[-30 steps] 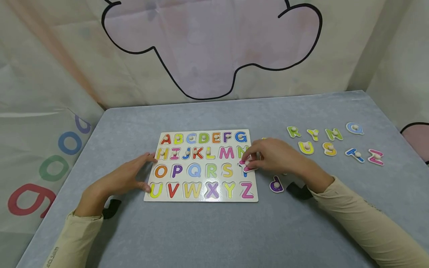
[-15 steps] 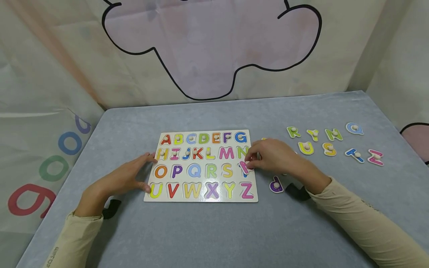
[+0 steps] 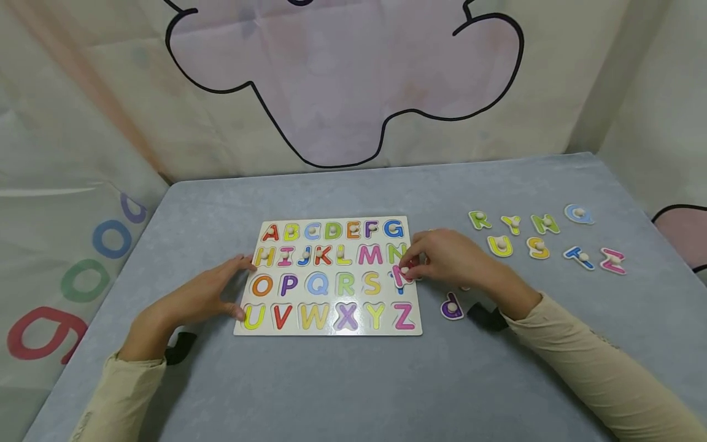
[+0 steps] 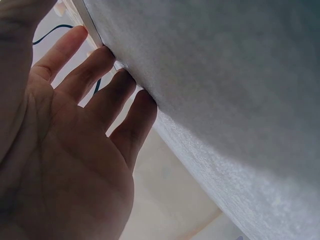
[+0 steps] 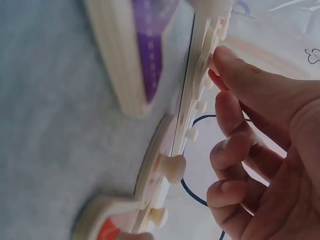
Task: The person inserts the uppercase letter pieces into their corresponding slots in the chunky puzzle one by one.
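Note:
The white alphabet puzzle board (image 3: 328, 301) lies on the table, with knobbed letters A to L in its slots. My left hand (image 3: 193, 301) touches the board's left edge, thumb at the U corner and fingers by the H; in the left wrist view the extended fingertips (image 4: 145, 100) reach the edge. My right hand (image 3: 450, 258) pinches a pink letter puzzle piece (image 3: 399, 277), M-like in shape, by its knob. The piece overlaps the T slot at the board's right side. In the right wrist view, thumb and forefinger (image 5: 230, 57) meet at a knob, other fingers curled.
A purple letter piece (image 3: 452, 307) lies right of the board, near the right wrist. Several more loose letters, among them a yellow U (image 3: 500, 246), a blue T (image 3: 579, 258) and a pink Z (image 3: 612, 261), lie at the table's right. A curtain (image 3: 331, 80) hangs behind.
The pink piece turns and shifts slightly in my right hand over the T slot. The left hand stays at the board's edge. The whole head view has shifted slightly.

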`<action>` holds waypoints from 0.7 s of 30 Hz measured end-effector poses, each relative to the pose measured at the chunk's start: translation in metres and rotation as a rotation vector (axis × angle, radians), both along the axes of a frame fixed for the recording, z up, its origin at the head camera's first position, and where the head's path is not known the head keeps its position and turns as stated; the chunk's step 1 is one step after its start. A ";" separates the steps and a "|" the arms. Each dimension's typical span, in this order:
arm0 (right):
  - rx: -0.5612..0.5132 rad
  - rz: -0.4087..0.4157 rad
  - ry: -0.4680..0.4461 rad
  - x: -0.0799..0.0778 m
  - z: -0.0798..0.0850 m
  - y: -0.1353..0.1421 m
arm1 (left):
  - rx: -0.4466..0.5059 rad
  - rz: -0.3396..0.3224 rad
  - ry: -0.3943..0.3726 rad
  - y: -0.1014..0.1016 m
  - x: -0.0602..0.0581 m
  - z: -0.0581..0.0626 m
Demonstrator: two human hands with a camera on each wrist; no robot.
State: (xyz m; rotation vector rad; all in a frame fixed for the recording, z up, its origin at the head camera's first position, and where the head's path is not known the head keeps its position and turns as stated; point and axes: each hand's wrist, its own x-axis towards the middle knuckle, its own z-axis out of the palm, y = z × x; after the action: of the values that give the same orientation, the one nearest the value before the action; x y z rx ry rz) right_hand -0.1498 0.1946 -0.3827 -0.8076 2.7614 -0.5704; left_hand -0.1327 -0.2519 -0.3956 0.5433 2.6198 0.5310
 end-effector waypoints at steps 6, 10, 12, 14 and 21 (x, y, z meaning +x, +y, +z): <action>-0.005 -0.024 0.010 0.000 0.005 0.000 | 0.000 -0.008 -0.007 0.000 -0.002 -0.001; -0.014 -0.059 0.034 -0.001 0.017 -0.009 | -0.001 0.003 -0.007 0.002 -0.002 0.000; -0.011 -0.060 0.044 -0.002 0.024 -0.016 | 0.000 0.001 -0.002 0.002 -0.001 0.000; -0.008 -0.051 0.053 -0.005 0.029 -0.025 | 0.002 -0.003 0.001 0.001 0.001 0.000; 0.002 -0.067 0.042 -0.018 0.039 -0.049 | 0.016 -0.021 0.023 -0.001 0.003 0.000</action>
State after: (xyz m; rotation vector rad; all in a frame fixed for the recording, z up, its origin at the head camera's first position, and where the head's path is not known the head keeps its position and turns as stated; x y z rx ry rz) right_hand -0.1676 0.1455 -0.3441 -0.7377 2.8361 -0.5693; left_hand -0.1299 -0.2532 -0.3957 0.5840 2.6306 0.5431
